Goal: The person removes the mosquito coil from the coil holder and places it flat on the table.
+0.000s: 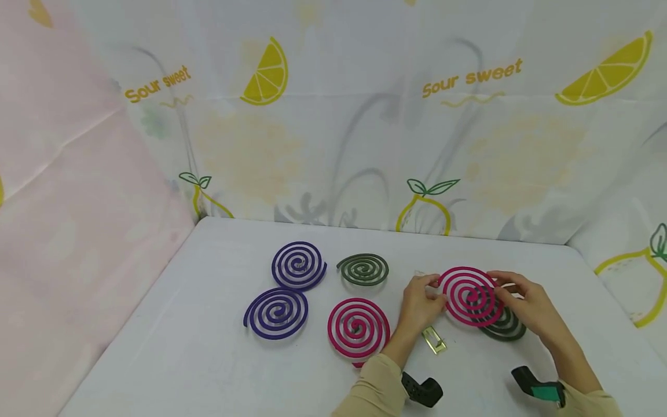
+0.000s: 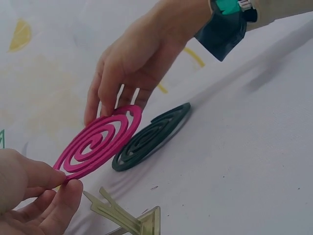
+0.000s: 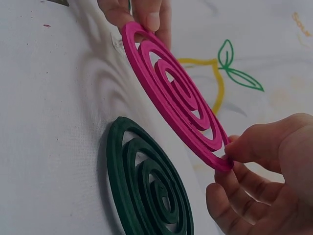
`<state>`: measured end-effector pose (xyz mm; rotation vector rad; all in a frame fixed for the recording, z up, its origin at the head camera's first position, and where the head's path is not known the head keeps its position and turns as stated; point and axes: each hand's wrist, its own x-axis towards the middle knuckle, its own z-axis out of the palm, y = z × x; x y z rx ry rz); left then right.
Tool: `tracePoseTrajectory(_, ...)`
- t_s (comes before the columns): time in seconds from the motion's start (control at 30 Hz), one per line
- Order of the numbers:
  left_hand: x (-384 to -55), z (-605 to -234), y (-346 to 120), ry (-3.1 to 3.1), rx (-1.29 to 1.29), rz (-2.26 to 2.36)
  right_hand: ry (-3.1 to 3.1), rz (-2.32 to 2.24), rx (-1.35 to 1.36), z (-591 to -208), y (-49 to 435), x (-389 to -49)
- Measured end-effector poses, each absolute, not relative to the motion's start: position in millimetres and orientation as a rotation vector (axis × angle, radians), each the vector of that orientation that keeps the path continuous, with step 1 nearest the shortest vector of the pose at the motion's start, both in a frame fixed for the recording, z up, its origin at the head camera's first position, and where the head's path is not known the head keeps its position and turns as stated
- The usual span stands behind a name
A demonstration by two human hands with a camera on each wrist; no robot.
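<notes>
Pink coil in both hands: I hold it up off the tabletop, right of centre in the lower half of the head view. My left hand pinches its left rim between thumb and finger; my right hand pinches the opposite rim, its other fingers curving below in the right wrist view. Just below the held spiral, toward the lower right, a dark green coil lies on the white surface, the two apart in the right wrist view. Near my left wrist, at lower right of centre, sits a small gold metal stand. Left of my left forearm a second pink coil rests, and above it in the frame a green coil. Farther left are two dark blue coils, the upper one and the lower one, their rims appearing to meet. Lemon-printed cloth fills the upper half.
</notes>
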<state>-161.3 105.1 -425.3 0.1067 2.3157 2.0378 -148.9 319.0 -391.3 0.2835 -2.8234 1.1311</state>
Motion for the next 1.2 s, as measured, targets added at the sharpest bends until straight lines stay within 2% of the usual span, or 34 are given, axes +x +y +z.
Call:
tracePoseTrajectory(0.47, -160.1, -426.9, 109.4, 2.451, 0.354, 1.886, -2.863, 1.110, 0.196, -394.4, 328.5, -148.0)
tracePoseTrajectory(1.2, -157.7, -434.5, 113.8, 2.432, 0.406, 1.807, -2.926, 1.176, 0.161, -398.0, 336.9, -151.8)
